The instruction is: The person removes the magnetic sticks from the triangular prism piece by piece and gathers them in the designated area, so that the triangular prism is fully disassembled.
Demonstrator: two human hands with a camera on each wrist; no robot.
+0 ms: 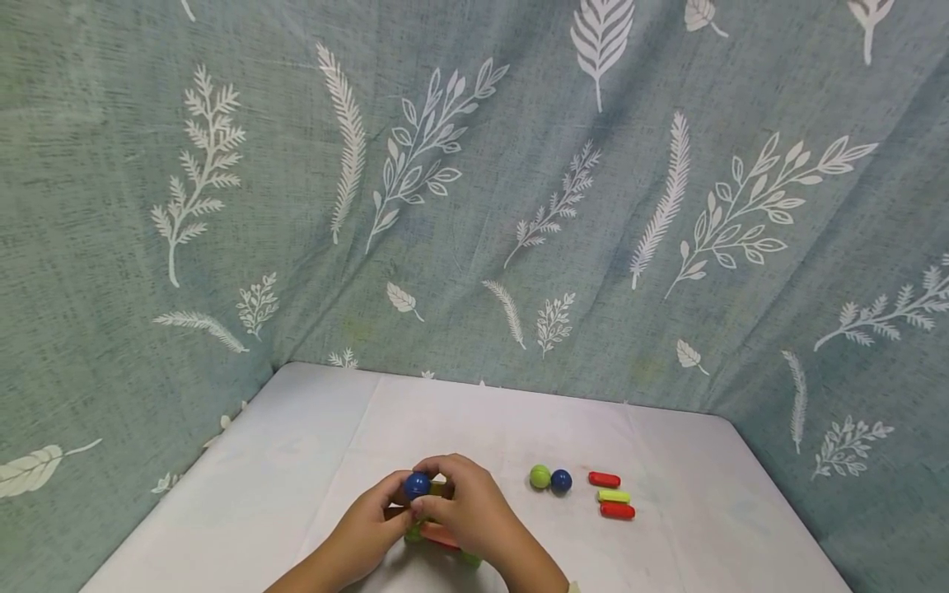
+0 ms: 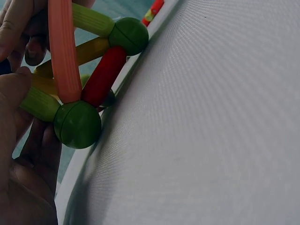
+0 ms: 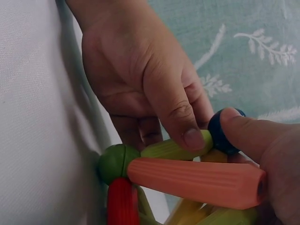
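A frame of coloured sticks and balls is between both hands over the table's near side. My left hand (image 1: pixel 366 531) pinches a yellow-green stick (image 3: pixel 176 147) that runs from a green ball (image 3: pixel 117 164) to a blue ball (image 1: pixel 417 485). With its thumb on the blue ball, my right hand (image 1: pixel 478 504) grips it from the other side. Beneath the hands an orange stick (image 3: pixel 197 182) slants away from the green ball. A red stick (image 2: pixel 105 77) joins two green balls low in the left wrist view. Fingers hide part of the frame.
Right of the hands on the white table (image 1: pixel 511 428) lie a loose light green ball (image 1: pixel 539 476) and a dark blue ball (image 1: pixel 561 481). Farther right are two red sticks (image 1: pixel 618 511) and a yellow stick (image 1: pixel 614 497). Leaf-patterned cloth (image 1: pixel 474 206) surrounds the table.
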